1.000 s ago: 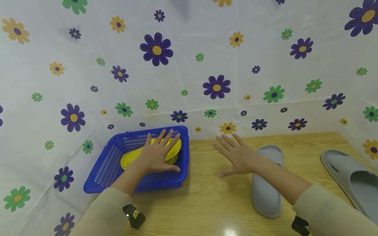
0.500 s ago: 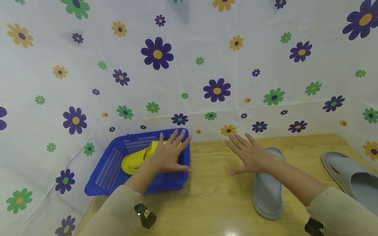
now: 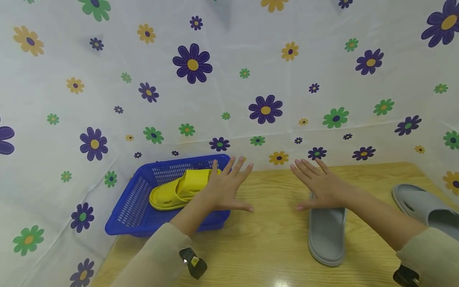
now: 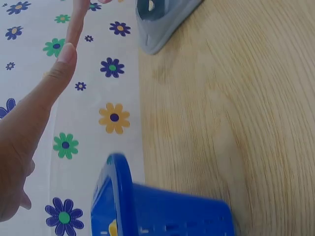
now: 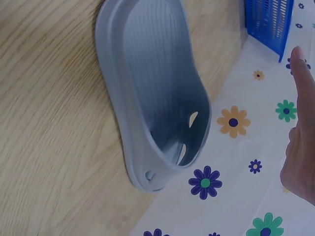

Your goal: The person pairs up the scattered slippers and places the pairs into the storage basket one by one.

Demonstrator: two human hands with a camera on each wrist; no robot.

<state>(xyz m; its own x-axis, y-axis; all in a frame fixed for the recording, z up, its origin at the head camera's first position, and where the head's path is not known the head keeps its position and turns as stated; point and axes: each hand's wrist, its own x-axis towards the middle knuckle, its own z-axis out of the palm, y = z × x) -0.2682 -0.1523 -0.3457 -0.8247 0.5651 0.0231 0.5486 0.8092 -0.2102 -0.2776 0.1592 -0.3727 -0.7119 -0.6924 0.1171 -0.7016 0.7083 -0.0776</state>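
Observation:
My left hand hovers with fingers spread over the right end of a blue plastic basket, holding nothing. Inside the basket lie yellow slippers, partly hidden by that hand. To the right, my right hand, also spread and holding nothing, is above a grey slipper and covers its front part. A second grey slipper lies farther right on the wooden table. In the right wrist view, a grey slipper lies below the hand, apart from it.
A white cloth printed with purple, green and yellow flowers hangs behind and beside the wooden table. Bare wood shows between the basket and the nearer grey slipper. A dark device is strapped at the left sleeve.
Both hands have moved to the right, fingers still spread. More of the yellow slippers shows in the basket. The basket and grey slippers stay in place.

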